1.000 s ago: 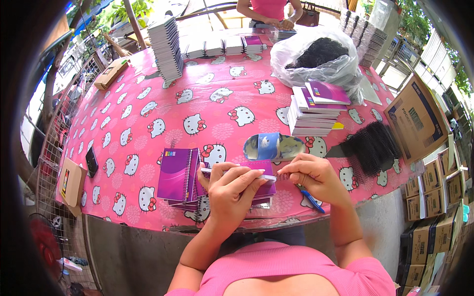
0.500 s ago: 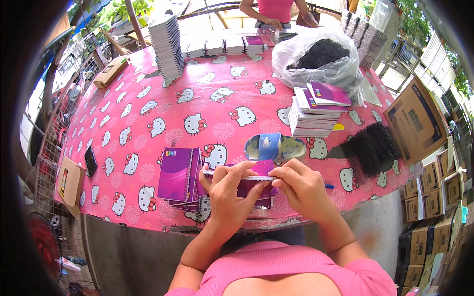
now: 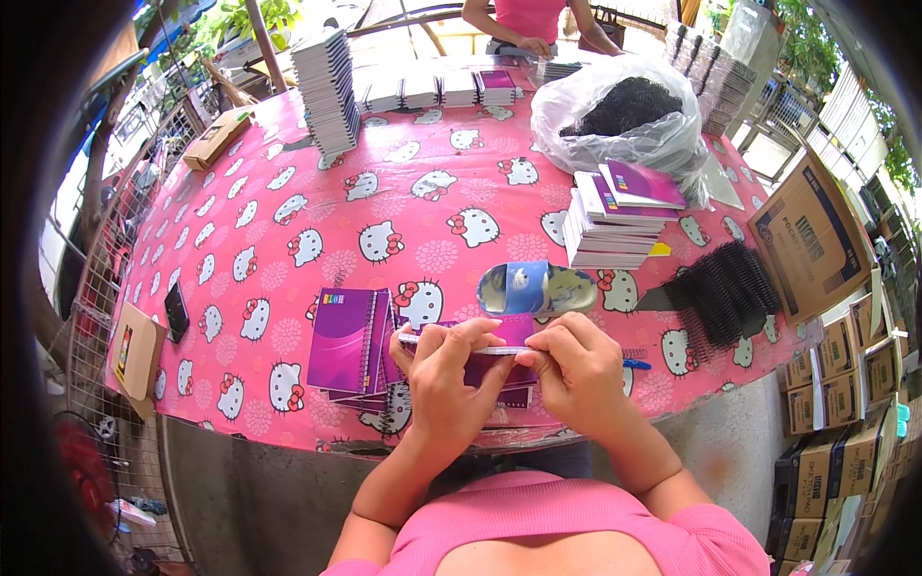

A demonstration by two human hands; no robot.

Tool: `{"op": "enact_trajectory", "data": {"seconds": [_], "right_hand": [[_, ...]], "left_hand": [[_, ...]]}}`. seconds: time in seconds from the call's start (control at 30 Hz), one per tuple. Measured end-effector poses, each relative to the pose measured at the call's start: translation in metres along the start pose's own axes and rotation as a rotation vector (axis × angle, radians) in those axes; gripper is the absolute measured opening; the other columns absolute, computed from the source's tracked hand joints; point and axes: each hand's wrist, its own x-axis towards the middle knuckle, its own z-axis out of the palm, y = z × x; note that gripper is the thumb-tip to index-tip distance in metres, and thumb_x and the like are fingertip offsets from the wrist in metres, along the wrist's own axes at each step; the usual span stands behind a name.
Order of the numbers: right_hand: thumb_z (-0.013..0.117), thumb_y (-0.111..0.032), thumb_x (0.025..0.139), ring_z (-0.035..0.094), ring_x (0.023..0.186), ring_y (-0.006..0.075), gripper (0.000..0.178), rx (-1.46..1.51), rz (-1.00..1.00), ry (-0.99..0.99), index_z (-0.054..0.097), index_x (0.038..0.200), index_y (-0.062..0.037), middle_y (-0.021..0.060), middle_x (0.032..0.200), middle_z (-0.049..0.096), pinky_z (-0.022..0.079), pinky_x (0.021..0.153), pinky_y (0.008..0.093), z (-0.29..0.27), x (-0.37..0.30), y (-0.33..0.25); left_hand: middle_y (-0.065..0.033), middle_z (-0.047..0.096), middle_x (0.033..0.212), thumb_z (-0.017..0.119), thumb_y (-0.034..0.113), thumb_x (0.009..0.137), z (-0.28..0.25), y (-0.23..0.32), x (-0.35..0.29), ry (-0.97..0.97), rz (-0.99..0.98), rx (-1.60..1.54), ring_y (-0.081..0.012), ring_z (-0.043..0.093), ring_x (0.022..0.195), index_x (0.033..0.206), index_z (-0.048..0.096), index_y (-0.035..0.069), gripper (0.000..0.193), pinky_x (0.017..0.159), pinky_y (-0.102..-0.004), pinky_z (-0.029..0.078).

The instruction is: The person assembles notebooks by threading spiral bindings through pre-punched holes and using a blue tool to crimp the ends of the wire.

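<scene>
My left hand (image 3: 444,379) is closed on a small purple-covered notebook (image 3: 516,330), gripping it between thumb and fingers. Its white page edge faces me. At the right end of that edge, my right hand (image 3: 579,370) pinches with thumb and index finger; any wire there is too small to make out. Left of my hands lies a pile of purple spiral-bound notebooks (image 3: 343,336). More purple notebooks (image 3: 519,396) sit underneath, mostly hidden by my hands. Just beyond is a blue patterned slipper (image 3: 530,288) on its side of the table, and a blue pen (image 3: 636,364) rests beside my right hand.
Purple-covered notebooks (image 3: 615,230) are stacked at the right, near black binding coils (image 3: 728,293) and a cardboard box (image 3: 810,235). Farther back stand a plastic bag (image 3: 557,101) with black coils and a tall notebook stack (image 3: 327,96). Another person (image 3: 528,19) is across the table.
My right hand has shifted slightly left along the notebook's edge, its fingers more bunched. More of the blue pen shows. My left hand keeps its grip.
</scene>
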Motion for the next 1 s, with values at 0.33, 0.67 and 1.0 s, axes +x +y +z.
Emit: {"op": "enact_trajectory", "data": {"seconds": [0.33,0.67,1.0], "right_hand": [[0.07,-0.027,0.081,0.065,0.086,0.0361,0.04,-0.437,-0.031,-0.359,0.059,0.112,-0.0067,0.0163,0.098,0.065,0.053,0.074,0.0452,0.006,0.002,0.159],[0.07,-0.014,0.081,0.066,0.096,0.0197,0.031,0.854,0.013,-0.386,0.066,0.108,0.0009,0.0118,0.107,0.069,0.051,0.087,0.0345,-0.035,0.032,0.118],[0.078,-0.016,0.072,0.067,0.089,0.0211,0.051,0.18,0.227,-0.416,0.064,0.117,0.0021,0.0129,0.101,0.071,0.052,0.083,0.0311,-0.024,0.045,0.108]], "left_hand": [[-0.0009,0.068,0.084,0.086,0.017,0.065,0.003,-0.003,0.0,0.028,0.088,-0.056,-0.0172,0.059,0.084,0.089,0.073,0.011,0.028,0.09,-0.0381,0.035],[-0.0001,0.067,0.08,0.088,0.016,0.061,0.011,0.001,0.009,0.016,0.063,-0.023,-0.0169,0.059,0.084,0.093,0.07,0.011,0.037,0.092,-0.0376,0.036],[-0.0059,0.066,0.101,0.088,0.013,0.063,-0.001,-0.01,0.007,0.052,0.024,-0.037,-0.0234,0.061,0.093,0.1,0.067,0.008,0.043,0.086,-0.0364,0.047]]}}
